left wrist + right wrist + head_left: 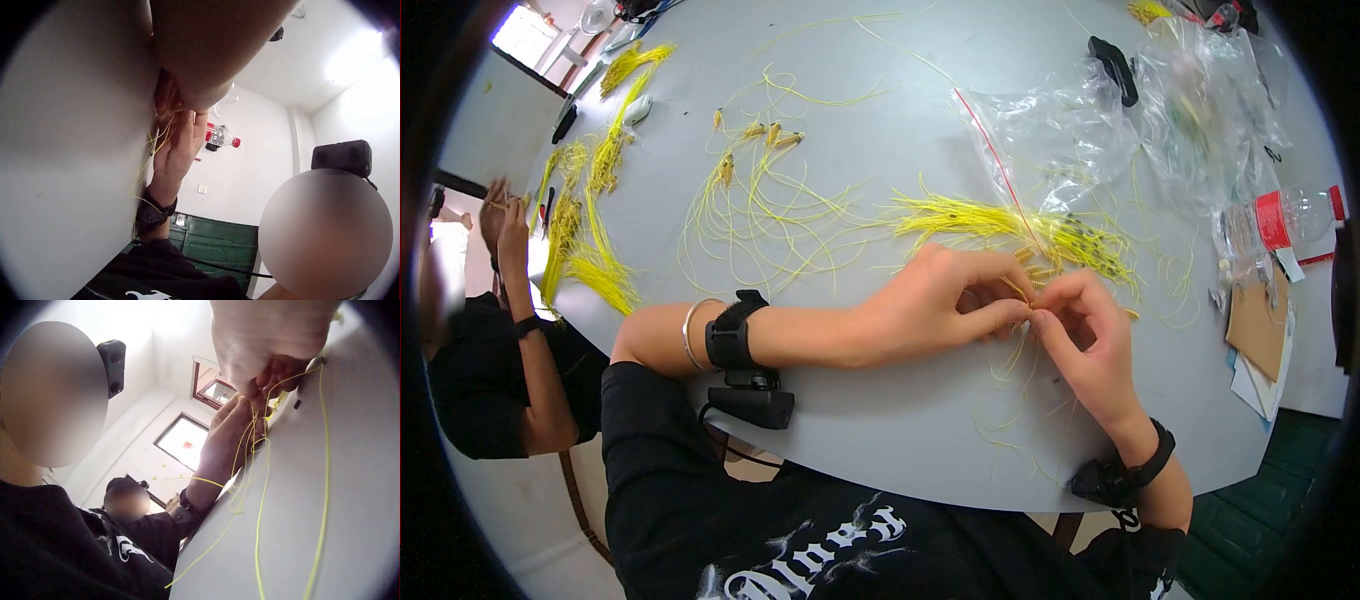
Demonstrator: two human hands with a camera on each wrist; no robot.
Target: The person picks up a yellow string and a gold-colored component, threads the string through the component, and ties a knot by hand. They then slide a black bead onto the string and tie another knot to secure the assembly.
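Note:
My left hand [945,300] and right hand [1090,340] meet fingertip to fingertip low over the grey table. Between them they pinch thin yellow strings [254,415], whose loose ends trail down past the fingers in the right wrist view. The exact spot where the strings are gripped is mostly hidden by the fingers. Just beyond the fingertips lie small golden, ridged pieces [1040,270]. A thick bundle of yellow strings [955,215] stretches behind both hands, partly beneath a clear zip bag [1050,125].
Looser yellow strings with golden ends [775,135] are spread out at centre left. More yellow bundles [605,165] line the left edge, where another person [510,370] sits. A plastic bottle [1285,220] and brown cardboard [1258,325] are at right; a black object [1112,70] lies by the bags.

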